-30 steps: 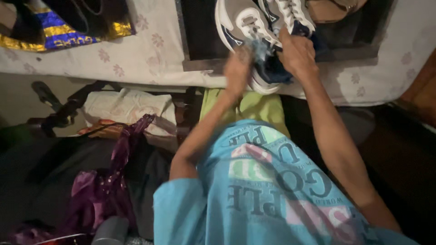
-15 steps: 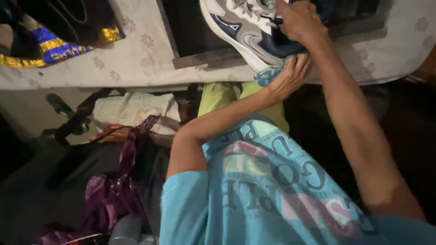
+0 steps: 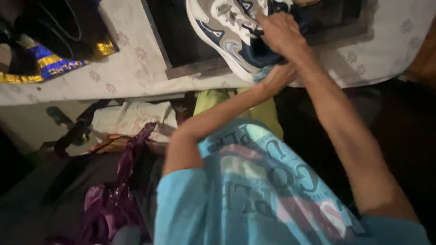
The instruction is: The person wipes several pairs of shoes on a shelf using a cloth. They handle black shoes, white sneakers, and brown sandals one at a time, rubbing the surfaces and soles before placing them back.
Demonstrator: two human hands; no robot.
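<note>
A grey, white and navy sneaker (image 3: 222, 31) lies on its side at the edge of a bed with a pale flowered sheet (image 3: 131, 68). My right hand (image 3: 279, 34) grips the sneaker near its heel and collar. Just below it, my left hand (image 3: 274, 77) is at the sole's rear, its fingers closed on a small pale blue cloth (image 3: 259, 75) that is mostly hidden. A second sneaker (image 3: 277, 5) shows partly at the top edge.
A dark flat panel (image 3: 181, 45) lies under the shoes. Black, blue and gold fabric (image 3: 50, 54) sits at the bed's far left. Purple shiny cloth (image 3: 113, 195), a white bundle (image 3: 131, 118) and dark straps (image 3: 72, 131) clutter the space below. I wear a light blue printed shirt (image 3: 254, 190).
The view has drifted, so the sneaker sits further left. My left hand went from the top of the sneaker down under its heel with the blue cloth. My right hand kept its grip.
</note>
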